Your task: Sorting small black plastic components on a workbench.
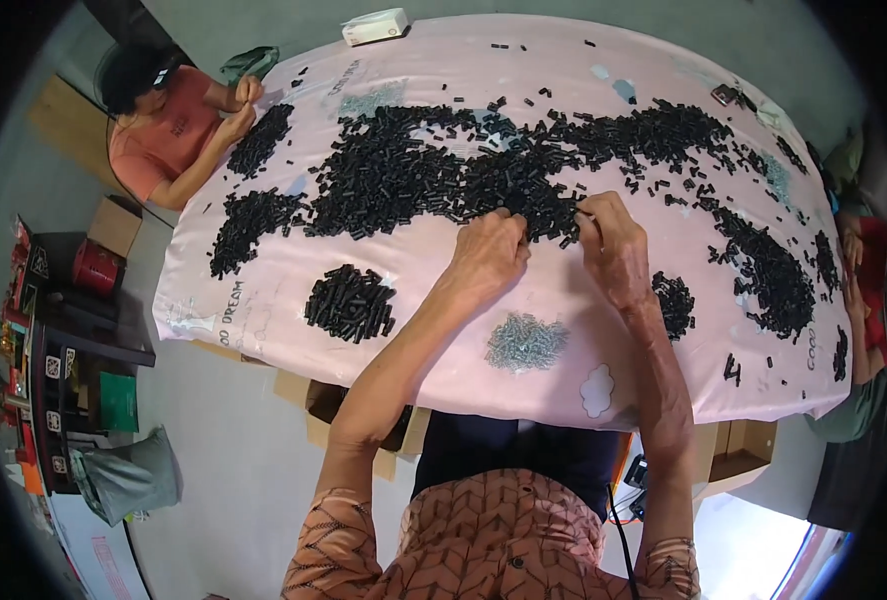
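Note:
Both of my hands work at the near edge of a wide heap of small black cylindrical pieces (388, 185) on a pink cloth-covered table (443, 335). My left hand (490, 250) has its fingers curled against the black pieces; its fingertips are partly hidden. A little to its right, my right hand (613, 245) is closed with thumb and fingers together at the heap's edge. Whatever either hand pinches is too small to make out. Between my forearms lies a pile of small shiny silvery pieces (526, 342). A separate pile of black pieces (350, 303) sits left of my left forearm.
Another black pile (674, 306) lies beside my right wrist, and more (768, 275) spread to the right. A person in a salmon shirt (178, 135) handles pieces at the far left; another in red (868, 270) sits right. A white box (374, 27) stands at the far edge.

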Tool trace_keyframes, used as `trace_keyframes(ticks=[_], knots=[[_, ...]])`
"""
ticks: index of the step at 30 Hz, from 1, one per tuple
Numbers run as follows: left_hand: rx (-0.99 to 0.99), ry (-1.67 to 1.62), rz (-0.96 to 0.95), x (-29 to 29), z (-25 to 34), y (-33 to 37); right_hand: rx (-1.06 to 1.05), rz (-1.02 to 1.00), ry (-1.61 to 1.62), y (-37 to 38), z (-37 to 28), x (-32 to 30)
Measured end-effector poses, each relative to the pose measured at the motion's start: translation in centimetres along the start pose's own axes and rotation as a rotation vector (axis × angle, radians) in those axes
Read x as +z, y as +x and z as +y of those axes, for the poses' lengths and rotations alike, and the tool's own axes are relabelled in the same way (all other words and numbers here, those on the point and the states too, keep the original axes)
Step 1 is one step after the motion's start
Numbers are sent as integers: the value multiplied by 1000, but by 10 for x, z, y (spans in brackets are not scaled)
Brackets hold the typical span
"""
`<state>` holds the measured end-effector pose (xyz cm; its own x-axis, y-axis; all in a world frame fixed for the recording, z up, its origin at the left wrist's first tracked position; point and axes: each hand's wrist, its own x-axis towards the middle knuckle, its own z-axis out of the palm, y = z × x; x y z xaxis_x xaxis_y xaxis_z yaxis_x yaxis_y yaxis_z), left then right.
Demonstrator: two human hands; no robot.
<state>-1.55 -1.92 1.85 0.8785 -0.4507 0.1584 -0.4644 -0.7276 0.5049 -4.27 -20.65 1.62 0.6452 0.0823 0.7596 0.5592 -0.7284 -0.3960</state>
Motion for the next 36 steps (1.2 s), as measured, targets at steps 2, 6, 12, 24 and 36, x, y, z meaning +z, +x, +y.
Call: trace_keyframes(ticks=[2, 6, 12, 24, 36], knots=[[101, 6, 42, 6, 1, 1, 29, -63, -1, -1, -1, -1], [132, -27, 54, 13, -2, 4, 103, -212, 13, -7, 8, 3], [84, -160, 160, 10, -8, -5, 185, -371, -86, -12, 7, 2], [-39, -731, 72, 2, -21, 1, 114, -394, 61, -16, 13, 8], [-155, -1162, -227, 1, -16, 3, 131, -348, 272, -13, -11, 13]])
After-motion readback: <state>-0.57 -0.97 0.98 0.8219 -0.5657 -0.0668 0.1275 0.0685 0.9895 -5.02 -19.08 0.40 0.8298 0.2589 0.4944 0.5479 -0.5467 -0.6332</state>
